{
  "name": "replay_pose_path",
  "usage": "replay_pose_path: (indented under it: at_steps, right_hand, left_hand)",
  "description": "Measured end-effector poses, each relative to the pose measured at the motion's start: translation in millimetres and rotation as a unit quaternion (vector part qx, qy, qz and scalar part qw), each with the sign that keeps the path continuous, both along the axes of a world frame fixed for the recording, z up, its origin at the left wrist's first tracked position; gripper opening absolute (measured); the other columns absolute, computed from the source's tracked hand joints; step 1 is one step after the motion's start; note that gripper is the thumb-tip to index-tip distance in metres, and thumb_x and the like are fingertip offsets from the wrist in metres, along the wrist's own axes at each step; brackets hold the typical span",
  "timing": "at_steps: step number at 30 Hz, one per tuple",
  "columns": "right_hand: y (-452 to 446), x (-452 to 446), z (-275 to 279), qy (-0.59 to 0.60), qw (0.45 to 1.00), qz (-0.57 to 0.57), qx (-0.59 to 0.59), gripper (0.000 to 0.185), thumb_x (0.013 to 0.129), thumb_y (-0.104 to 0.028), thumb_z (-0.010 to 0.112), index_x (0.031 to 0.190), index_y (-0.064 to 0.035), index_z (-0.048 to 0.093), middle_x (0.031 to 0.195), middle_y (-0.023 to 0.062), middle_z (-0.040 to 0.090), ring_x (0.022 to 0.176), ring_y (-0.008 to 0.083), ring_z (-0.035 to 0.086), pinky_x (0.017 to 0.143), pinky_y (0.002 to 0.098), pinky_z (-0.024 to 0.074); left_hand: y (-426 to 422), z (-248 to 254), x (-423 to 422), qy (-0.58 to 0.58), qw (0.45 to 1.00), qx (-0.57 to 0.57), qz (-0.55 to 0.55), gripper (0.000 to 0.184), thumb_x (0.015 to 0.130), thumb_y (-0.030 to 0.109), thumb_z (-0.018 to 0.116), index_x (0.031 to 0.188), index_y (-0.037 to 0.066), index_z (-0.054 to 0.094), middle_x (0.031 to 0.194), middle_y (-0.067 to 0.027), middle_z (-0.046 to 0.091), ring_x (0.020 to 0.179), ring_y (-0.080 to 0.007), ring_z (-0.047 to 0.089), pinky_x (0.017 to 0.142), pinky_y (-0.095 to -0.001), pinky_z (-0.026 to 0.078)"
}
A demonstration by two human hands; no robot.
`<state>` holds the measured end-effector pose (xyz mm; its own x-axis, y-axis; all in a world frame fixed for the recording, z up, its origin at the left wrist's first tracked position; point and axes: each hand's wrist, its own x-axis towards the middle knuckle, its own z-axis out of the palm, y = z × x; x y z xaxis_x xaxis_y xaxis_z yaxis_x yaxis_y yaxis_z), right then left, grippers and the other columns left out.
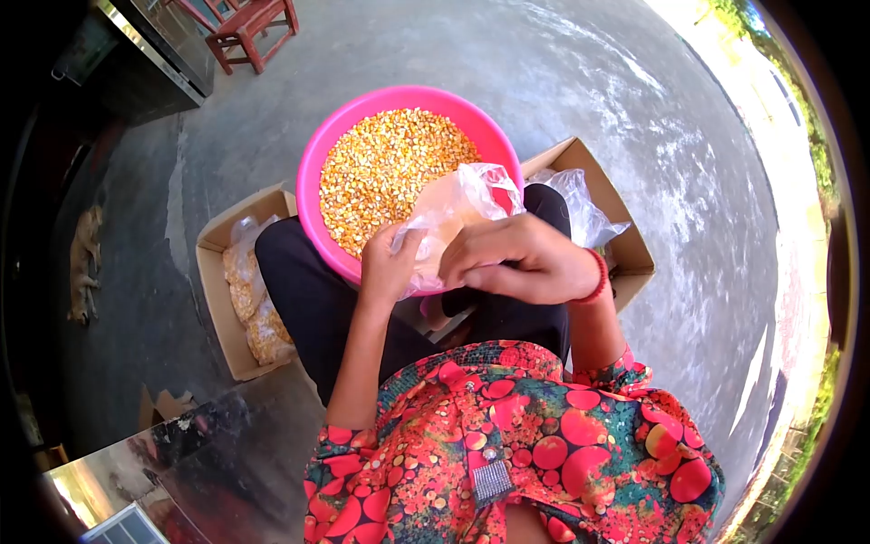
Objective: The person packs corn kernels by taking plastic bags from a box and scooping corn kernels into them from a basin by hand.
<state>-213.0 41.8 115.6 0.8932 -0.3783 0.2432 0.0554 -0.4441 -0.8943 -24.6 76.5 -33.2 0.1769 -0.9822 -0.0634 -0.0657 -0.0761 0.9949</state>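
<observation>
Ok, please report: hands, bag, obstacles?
Left hand grips clear bag; right hand at it, grip unclear. Bag over pink basin of corn. Boxes aside, not in way.

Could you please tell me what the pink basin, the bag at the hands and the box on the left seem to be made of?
Basin: probably smooth plastic, by its even pink colour and soft sheen.
Bag: thin, clear plastic film, by its creases, glints and see-through look.
Box: matt brown cardboard, by its tan, flat walls.
</observation>
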Motion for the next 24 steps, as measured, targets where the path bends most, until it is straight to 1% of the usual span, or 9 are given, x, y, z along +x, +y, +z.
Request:
replay_pose_path:
  at_steps: [5,9,14,16,18,20,21,22,24]
  right_hand:
    - [-6,24,-104,0.103,0.926,-0.245,-0.268,0.016,0.084,-0.013,0.051,0.082,0.0007,0.059,0.081,0.0190,0.060,0.078,0.0351,0.058,0.071,0.0423,0.0454]
    - [5,19,-120,0.345,0.920,0.000,-0.189,0.025,0.086,-0.023,0.047,0.095,-0.0014,0.056,0.087,0.0187,0.059,0.081,0.0352,0.058,0.073,0.0440,0.0449]
    - [-9,18,-91,0.150,0.960,-0.119,-0.202,0.036,0.086,-0.020,0.051,0.116,0.0001,0.048,0.101,0.0213,0.056,0.074,0.0349,0.061,0.073,0.0414,0.0472]
    - [-14,24,-72,0.087,0.971,-0.219,-0.046,0.046,0.087,-0.021,0.055,0.125,0.0001,0.039,0.113,0.0184,0.050,0.100,0.0259,0.057,0.073,0.0320,0.0502]
    - [-21,19,-62,0.138,0.942,-0.304,0.018,0.048,0.087,-0.021,0.057,0.125,0.0013,0.038,0.115,0.0202,0.050,0.094,0.0265,0.060,0.072,0.0320,0.0509]
    - [-39,2,-99,0.130,0.907,-0.310,-0.252,0.047,0.086,-0.022,0.058,0.123,0.0006,0.041,0.111,0.0220,0.053,0.086,0.0309,0.062,0.073,0.0359,0.0499]
    - [-37,-5,-96,0.262,0.921,-0.243,-0.157,0.045,0.084,-0.024,0.057,0.121,-0.0029,0.044,0.099,0.0235,0.058,0.082,0.0356,0.061,0.074,0.0407,0.0481]
    - [-34,-4,-96,0.262,0.921,-0.243,-0.157,0.045,0.084,-0.024,0.057,0.121,-0.0029,0.044,0.099,0.0235,0.058,0.082,0.0356,0.061,0.074,0.0407,0.0481]
    - [-26,-1,-91,0.392,0.905,-0.095,-0.132,0.044,0.084,-0.026,0.056,0.122,-0.0071,0.045,0.086,0.0231,0.061,0.078,0.0374,0.060,0.072,0.0428,0.0472]
  left_hand:
    - [-6,23,8,0.083,0.995,-0.046,0.034,0.021,0.090,0.016,0.054,0.095,-0.001,0.064,0.082,-0.0019,0.062,0.071,-0.0058,0.054,0.062,-0.0219,0.042]
    - [-13,48,30,0.218,0.966,-0.065,0.120,0.020,0.089,0.014,0.053,0.102,0.002,0.062,0.086,-0.0040,0.063,0.072,-0.0080,0.057,0.062,-0.0215,0.047]
    - [-19,34,29,0.340,0.932,-0.008,0.127,0.021,0.090,0.011,0.050,0.108,0.005,0.059,0.089,-0.0047,0.063,0.070,-0.0101,0.060,0.057,-0.0220,0.050]
    - [-8,31,32,0.309,0.946,0.028,0.089,0.020,0.089,0.011,0.052,0.106,0.004,0.060,0.088,-0.0044,0.064,0.071,-0.0104,0.060,0.064,-0.0235,0.050]
    - [4,30,34,0.295,0.950,0.095,-0.043,0.020,0.089,0.011,0.053,0.104,0.002,0.061,0.088,-0.0035,0.064,0.075,-0.0093,0.060,0.068,-0.0238,0.049]
    - [17,37,39,0.278,0.949,0.112,-0.103,0.019,0.087,0.011,0.056,0.101,0.000,0.062,0.089,-0.0029,0.064,0.077,-0.0078,0.060,0.070,-0.0231,0.048]
    - [22,38,42,0.240,0.948,0.116,-0.176,0.020,0.086,0.010,0.058,0.102,0.000,0.062,0.090,-0.0031,0.064,0.078,-0.0080,0.060,0.071,-0.0235,0.048]
    - [24,39,43,0.200,0.940,0.119,-0.248,0.021,0.085,0.010,0.059,0.103,0.000,0.061,0.091,-0.0034,0.064,0.079,-0.0082,0.060,0.073,-0.0238,0.048]
    - [22,37,44,0.187,0.951,0.102,-0.226,0.021,0.083,0.006,0.060,0.103,0.000,0.060,0.092,-0.0031,0.064,0.080,-0.0086,0.060,0.074,-0.0246,0.047]
